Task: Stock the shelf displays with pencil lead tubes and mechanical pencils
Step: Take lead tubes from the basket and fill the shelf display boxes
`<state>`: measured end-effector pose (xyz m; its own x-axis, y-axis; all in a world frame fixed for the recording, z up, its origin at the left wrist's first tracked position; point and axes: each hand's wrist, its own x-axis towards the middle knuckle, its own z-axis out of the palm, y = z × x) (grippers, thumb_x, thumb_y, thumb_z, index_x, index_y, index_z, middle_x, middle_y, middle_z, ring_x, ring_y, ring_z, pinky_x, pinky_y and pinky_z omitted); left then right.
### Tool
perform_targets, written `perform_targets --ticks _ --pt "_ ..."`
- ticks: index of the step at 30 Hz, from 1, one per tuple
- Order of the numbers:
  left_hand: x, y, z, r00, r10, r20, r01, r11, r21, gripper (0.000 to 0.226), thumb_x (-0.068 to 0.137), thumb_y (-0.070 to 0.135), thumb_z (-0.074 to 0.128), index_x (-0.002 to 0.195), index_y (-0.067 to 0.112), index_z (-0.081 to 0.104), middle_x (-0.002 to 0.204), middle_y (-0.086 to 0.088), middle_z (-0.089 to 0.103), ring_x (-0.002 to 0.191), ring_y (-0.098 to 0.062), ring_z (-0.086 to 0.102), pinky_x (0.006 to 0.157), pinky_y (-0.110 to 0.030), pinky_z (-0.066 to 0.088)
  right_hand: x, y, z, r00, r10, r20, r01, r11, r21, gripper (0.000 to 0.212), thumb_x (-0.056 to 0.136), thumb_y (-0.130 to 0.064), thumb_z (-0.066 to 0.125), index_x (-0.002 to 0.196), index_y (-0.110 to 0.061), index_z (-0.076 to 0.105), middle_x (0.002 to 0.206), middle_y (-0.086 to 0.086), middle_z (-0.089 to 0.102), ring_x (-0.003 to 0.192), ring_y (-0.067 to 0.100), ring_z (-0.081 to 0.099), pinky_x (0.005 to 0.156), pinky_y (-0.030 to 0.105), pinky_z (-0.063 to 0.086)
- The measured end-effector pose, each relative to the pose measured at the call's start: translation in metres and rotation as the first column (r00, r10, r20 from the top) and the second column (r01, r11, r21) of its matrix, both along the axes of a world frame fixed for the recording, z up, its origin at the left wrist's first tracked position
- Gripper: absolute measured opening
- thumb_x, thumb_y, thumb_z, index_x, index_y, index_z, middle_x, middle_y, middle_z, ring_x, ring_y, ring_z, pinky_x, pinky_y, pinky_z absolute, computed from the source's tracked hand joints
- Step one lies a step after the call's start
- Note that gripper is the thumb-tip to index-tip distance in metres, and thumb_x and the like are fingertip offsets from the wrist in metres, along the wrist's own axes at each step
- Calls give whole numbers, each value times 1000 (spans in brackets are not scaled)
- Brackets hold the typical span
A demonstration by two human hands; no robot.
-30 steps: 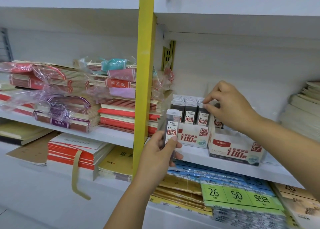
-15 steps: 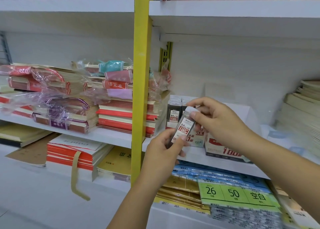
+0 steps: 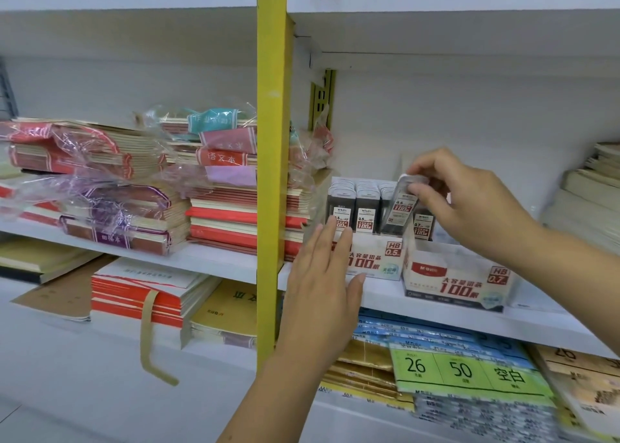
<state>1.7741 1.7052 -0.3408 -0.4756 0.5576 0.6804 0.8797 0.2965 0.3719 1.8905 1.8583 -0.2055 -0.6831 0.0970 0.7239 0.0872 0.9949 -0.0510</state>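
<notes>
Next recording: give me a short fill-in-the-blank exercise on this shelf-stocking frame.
1. The right hand pinches a tilted lead tube marked ____ mm.
2. The left hand, fingers straight, holds ____.
3. The display box nearest the right edge is marked HB ____.
4. The upright post between the shelf bays is ____.
Missing words: 0.5; nothing; 0.7; yellow.

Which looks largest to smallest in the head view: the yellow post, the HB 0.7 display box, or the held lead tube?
1. yellow post, clearly largest
2. HB 0.7 display box
3. lead tube, pinched by the right hand, smallest
</notes>
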Motion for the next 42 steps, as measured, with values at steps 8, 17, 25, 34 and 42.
perform_targets --ticks 8,17,25,34,42 --pt "-3 1 -5 1000 -26 -1 26 999 19 66 103 40 47 160 31 13 168 14 -1 153 -5 -7 124 -32 5 -28 15 -5 979 -186 80 179 980 83 21 88 -36 60 105 -26 66 97 -11 48 95 7 38 79 27 37" --pt "21 -35 -10 999 -33 1 33 991 132 52 97 22 62 146 22 46 153 4 42 141 -10 30 113 -9 15 21 -14 -16 997 -56 -55 49 992 -113 29 94 -25 55 122 -24 64 102 -8 56 94 5 47 81 17 34" --pt "48 -88 -140 966 -128 226 213 888 -408 40 97 21 61 137 19 55 134 -2 54 117 -21 56 92 -30 46 103 -46 -165 923 257 287 -5 754 -657 12 92 -23 64 99 -30 70 83 -6 67 75 10 60 66 18 46" --pt "81 -88 -322 708 271 653 335 684 -647 36 96 19 61 132 16 60 130 -14 61 118 -30 58 93 -30 43 150 -35 -454 512 271 815 684 445 -578 36 93 -30 61 128 -19 57 125 5 60 114 20 56 89 25 41" --pt "115 -66 -403 445 446 777 381 691 -615 53 89 44 72 131 15 57 119 -2 67 100 -19 63 82 -30 47 158 -41 -557 503 -32 864 806 380 -455 59 95 -43 53 149 -33 30 147 16 35 126 30 45 110 40 36"
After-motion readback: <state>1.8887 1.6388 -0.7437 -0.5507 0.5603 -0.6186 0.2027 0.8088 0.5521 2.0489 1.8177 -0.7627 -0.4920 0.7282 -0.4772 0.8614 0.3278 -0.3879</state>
